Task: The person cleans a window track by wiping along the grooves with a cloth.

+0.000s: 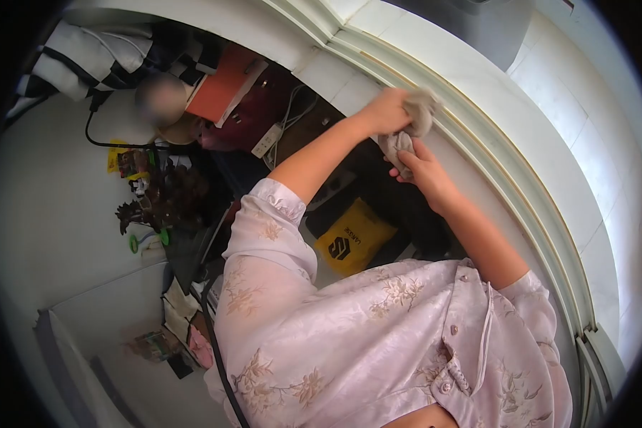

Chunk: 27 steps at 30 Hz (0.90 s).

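Crumpled grey cloth (422,114), left hand (388,111) partly hidden, right hand (428,170) gripping

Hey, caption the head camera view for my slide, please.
Left hand and right hand grip a crumpled greyish cloth beside a pale grooved track.

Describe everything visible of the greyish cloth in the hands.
The cloth is greyish-beige, soft-looking and crumpled into two bunches. The left hand grips the upper bunch, the right hand the lower. It is held up beside the pale grooved track; whether they touch is unclear.
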Motion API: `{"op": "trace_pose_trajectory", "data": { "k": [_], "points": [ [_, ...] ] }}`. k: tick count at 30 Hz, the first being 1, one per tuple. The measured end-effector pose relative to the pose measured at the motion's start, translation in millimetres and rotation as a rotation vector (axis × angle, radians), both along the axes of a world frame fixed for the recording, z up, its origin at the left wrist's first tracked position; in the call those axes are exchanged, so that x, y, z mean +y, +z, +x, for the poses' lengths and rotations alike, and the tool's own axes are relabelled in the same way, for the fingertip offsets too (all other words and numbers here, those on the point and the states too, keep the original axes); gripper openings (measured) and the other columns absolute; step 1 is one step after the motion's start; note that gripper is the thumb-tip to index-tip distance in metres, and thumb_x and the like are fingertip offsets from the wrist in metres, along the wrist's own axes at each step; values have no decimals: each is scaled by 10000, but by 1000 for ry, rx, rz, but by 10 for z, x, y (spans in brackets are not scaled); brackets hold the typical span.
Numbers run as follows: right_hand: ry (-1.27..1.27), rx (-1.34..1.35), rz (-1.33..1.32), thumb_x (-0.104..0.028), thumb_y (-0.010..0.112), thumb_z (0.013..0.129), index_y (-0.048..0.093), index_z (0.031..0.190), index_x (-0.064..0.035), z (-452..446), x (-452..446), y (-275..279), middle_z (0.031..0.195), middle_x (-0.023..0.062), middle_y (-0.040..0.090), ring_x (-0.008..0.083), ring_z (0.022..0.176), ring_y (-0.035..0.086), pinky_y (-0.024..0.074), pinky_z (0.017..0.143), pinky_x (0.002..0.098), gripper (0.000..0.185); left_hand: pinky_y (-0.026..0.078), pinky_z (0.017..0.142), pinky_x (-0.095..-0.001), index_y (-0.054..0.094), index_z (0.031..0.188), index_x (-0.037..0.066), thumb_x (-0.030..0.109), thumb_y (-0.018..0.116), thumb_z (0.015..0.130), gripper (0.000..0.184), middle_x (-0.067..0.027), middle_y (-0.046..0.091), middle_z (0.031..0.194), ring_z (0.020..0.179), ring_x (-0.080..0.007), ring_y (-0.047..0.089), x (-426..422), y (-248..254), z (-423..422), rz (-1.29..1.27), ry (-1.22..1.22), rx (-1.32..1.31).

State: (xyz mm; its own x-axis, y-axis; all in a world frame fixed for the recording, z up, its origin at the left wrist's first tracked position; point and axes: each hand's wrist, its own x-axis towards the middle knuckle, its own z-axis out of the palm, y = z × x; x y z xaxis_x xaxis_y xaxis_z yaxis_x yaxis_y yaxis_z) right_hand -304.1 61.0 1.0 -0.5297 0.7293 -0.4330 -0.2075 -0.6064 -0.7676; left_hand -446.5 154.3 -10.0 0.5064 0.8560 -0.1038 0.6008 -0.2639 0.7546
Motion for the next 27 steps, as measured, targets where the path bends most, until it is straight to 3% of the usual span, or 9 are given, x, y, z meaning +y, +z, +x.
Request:
{"op": "trace_pose_trajectory", "data": {
  "k": [1,3,5,8,12,19,21,25,27],
  "points": [
    [3,-3,6,-207,431,858,460,1066,-66,6,19,4,897,26,533,88,723,508,423,655,221,252,452,630,-376,603,911,58,215,549,721,252,-176,606,777,725,-314,583,62,-30,-111,-78,106,-276],
    [-12,-23,34,-171,417,838,440,1072,-33,35,27,-1,906,44,530,107,705,522,426,633,233,273,472,698,-381,590,925,23,211,539,704,294,-148,622,778,752,-310,594,156,217,-330,-60,387,-201],
    [-31,-33,64,-170,418,837,440,1075,-33,30,49,-30,903,43,527,107,711,522,428,640,235,276,461,733,-399,582,968,26,227,554,692,343,-165,597,911,842,-338,571,341,340,-590,164,521,467],
    [-51,-55,47,-187,427,846,441,1084,-48,25,60,-87,891,29,515,98,725,516,426,663,228,276,382,864,-390,523,1110,41,278,545,660,509,-194,418,1193,1057,-332,431,375,329,-665,364,435,634],
    [-77,-34,-35,-200,440,855,447,1073,-61,43,18,-87,879,16,502,88,740,510,425,680,217,258,392,844,-356,536,1097,51,301,551,651,512,-170,508,1081,992,-322,456,275,254,-300,493,226,843],
    [-127,-42,-57,-172,427,832,432,1062,-32,161,-34,-84,897,45,510,108,737,526,428,662,232,270,414,790,-360,541,990,23,204,598,645,393,-156,583,894,896,-321,509,259,50,-478,675,453,477],
    [-111,-52,-51,-190,443,850,442,1070,-61,179,-20,-98,892,16,496,87,740,509,433,691,226,256,423,768,-375,517,941,-1,140,578,655,325,-170,585,840,827,-316,529,240,43,-499,479,627,303],
    [-125,14,-53,-177,438,851,444,1060,-56,159,-9,-67,894,19,494,88,735,508,435,690,229,242,453,658,-380,538,858,-15,159,586,670,260,-165,591,768,724,-316,571,382,105,-578,416,867,-78],
    [-149,75,-164,-152,422,833,442,1049,-47,141,-4,-24,909,41,503,97,733,518,430,644,227,241,453,657,-383,559,843,0,181,598,675,250,-168,596,761,723,-317,569,425,148,-581,490,904,-76]
  ]
}}
